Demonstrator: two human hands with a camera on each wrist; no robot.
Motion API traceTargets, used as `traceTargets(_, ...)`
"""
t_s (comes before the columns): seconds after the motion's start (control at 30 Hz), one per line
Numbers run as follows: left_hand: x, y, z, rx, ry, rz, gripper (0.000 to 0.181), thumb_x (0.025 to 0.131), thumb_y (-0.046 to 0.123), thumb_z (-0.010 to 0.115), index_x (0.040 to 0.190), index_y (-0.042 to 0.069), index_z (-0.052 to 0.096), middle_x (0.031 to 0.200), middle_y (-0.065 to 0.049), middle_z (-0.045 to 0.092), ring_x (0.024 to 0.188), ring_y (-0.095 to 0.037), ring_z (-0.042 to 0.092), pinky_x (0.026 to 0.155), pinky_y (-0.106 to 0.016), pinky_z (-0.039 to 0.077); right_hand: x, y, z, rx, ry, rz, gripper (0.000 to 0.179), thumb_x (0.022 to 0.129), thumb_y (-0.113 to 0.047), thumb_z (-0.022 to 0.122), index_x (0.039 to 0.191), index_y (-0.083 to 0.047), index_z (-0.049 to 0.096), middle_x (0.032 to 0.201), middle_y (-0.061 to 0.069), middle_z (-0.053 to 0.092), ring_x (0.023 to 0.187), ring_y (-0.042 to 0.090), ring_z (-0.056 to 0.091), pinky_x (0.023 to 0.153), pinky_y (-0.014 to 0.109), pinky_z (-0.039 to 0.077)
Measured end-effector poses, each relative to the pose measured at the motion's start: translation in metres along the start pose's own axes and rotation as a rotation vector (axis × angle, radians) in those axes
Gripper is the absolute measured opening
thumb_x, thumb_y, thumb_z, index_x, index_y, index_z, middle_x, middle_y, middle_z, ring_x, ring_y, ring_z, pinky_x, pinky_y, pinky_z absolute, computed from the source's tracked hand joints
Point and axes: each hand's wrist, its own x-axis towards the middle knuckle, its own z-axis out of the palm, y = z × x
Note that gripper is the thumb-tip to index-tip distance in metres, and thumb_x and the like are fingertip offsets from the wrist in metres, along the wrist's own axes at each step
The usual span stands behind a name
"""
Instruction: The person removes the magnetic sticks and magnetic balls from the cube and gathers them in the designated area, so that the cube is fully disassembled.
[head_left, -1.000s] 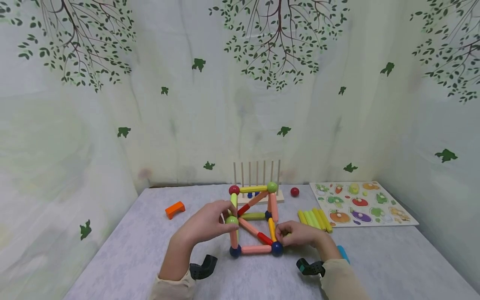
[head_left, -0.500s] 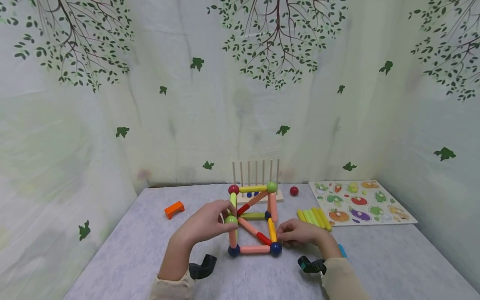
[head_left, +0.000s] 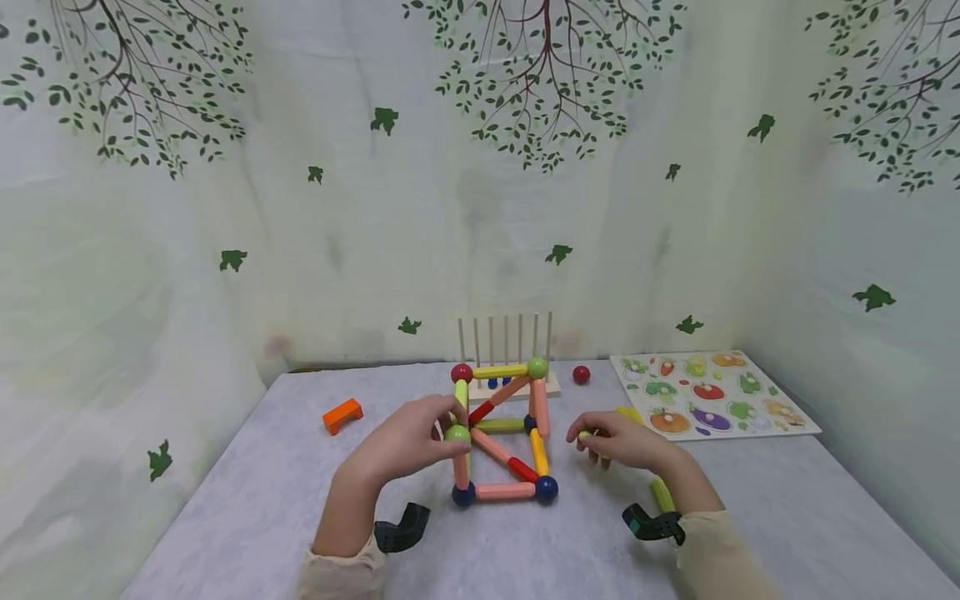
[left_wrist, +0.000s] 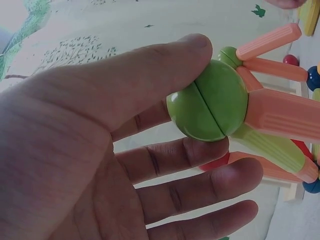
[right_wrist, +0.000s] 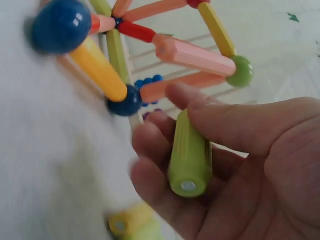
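Green rod (right_wrist: 191, 155), R grip (right_wrist: 235, 180); silver end (right_wrist: 188, 185) R-wrist cam only.

Left hand (head_left: 408, 435) and right hand (head_left: 626, 439) both pinch.

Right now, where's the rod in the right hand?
In the head view, the yellow-green rod is right of the stick frame, mostly hidden by the right hand that pinches it, as the right wrist view shows.
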Motion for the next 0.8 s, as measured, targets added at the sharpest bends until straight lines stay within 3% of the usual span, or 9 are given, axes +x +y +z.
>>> traceTargets(0.2,0.001,0.000,0.001,0.006,-0.006,0.021,0.021,0.087,0.027,0.078,0.102,0.020,0.065,0.092,0.003,0.062,0.085,-0.016,0.057,0.068,-0.032,0.050,-0.026,0.015,-0.014,-0.068,0.103,0.040,0.021,0.096,-0.025,0.067,0.114,-0.014,0.069,0.104,0.002,0.071,0.095,0.020,0.062,0.084,0.036,0.052)
traceTargets(0.33,0.000,-0.001,0.001,-0.002,0.002,0.011,0.021,0.087,0.025,0.078,0.102,0.020,0.065,0.091,0.002,0.062,0.084,-0.016,0.057,0.067,-0.032,0.050,-0.040,0.027,-0.025,-0.102,0.169,0.085,0.020,0.092,-0.027,0.072,0.107,-0.014,0.070,0.099,0.000,0.069,0.092,0.019,0.058,0.078,0.034,0.051)
traceTargets(0.53,0.000,-0.002,0.002,-0.007,0.002,0.020,0.021,0.088,0.026,0.078,0.102,0.020,0.064,0.092,0.003,0.062,0.084,-0.016,0.057,0.068,-0.032,0.050,-0.061,0.047,-0.045,-0.127,0.183,0.185,0.021,0.092,-0.023,0.072,0.101,-0.008,0.062,0.087,0.004,0.061,0.076,0.020,0.055,0.062,0.033,0.051)
traceTargets(0.8,0.000,0.000,0.001,-0.011,0.001,0.013,0.022,0.087,0.026,0.078,0.102,0.021,0.064,0.092,0.003,0.062,0.084,-0.016,0.057,0.068,-0.032,0.050,-0.074,0.068,-0.055,-0.188,0.134,0.311,0.019,0.089,-0.024,0.074,0.094,-0.010,0.063,0.077,0.003,0.057,0.069,0.019,0.053,0.059,0.030,0.044)
